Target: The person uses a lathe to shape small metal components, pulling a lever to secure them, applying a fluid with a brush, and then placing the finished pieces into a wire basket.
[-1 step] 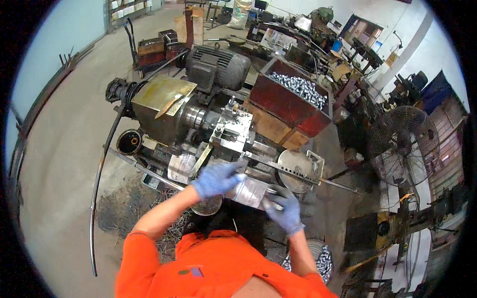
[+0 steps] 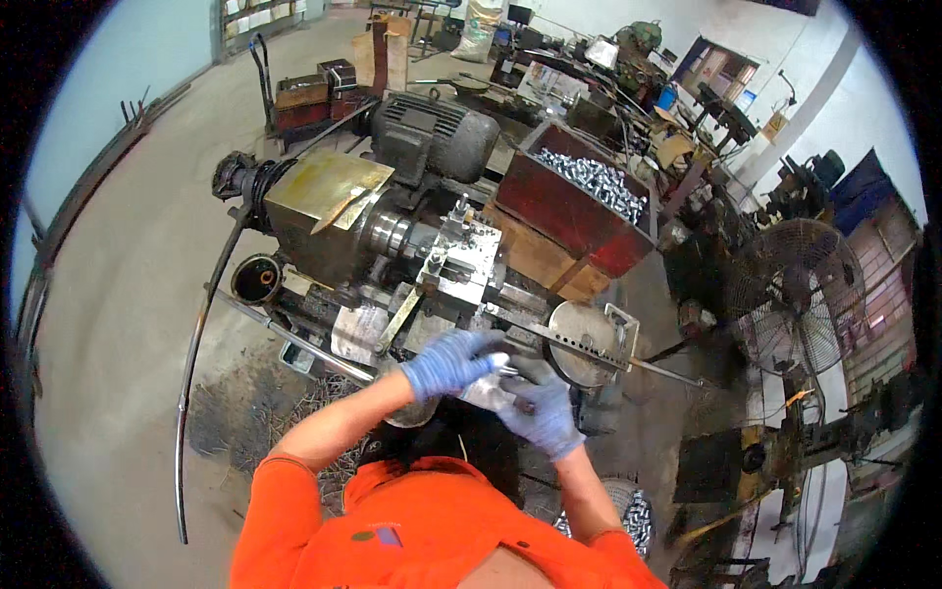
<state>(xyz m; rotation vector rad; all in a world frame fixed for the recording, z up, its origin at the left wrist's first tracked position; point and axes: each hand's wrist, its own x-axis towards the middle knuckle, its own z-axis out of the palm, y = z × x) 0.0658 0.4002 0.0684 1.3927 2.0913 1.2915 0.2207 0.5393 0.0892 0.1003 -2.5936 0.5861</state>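
My left hand (image 2: 453,363), in a blue-grey glove with a white fingertip, reaches in front of the lathe-like machine (image 2: 461,260). Its thumb and fingers close on one end of a small shiny metal part (image 2: 508,371). From the right, my right hand (image 2: 545,407), gloved the same way with darkened fingers, meets it and grips the part's other end. Both hands hover over a pale sheet or pad (image 2: 483,396), partly hidden beneath them. The fingers cover much of the part, so its full shape cannot be made out.
A perforated bar (image 2: 579,341) with a rod sticks out to the right, over a round metal plate (image 2: 579,344). Behind stands a red bin (image 2: 559,206) of shiny metal parts. A basket of similar parts (image 2: 636,525) sits low by my right forearm. A fan (image 2: 797,294) stands right.
My hands have come together: the right moved left and slightly up, the left moved a little right. The small metal part is now between both hands, covering more of the pale sheet.
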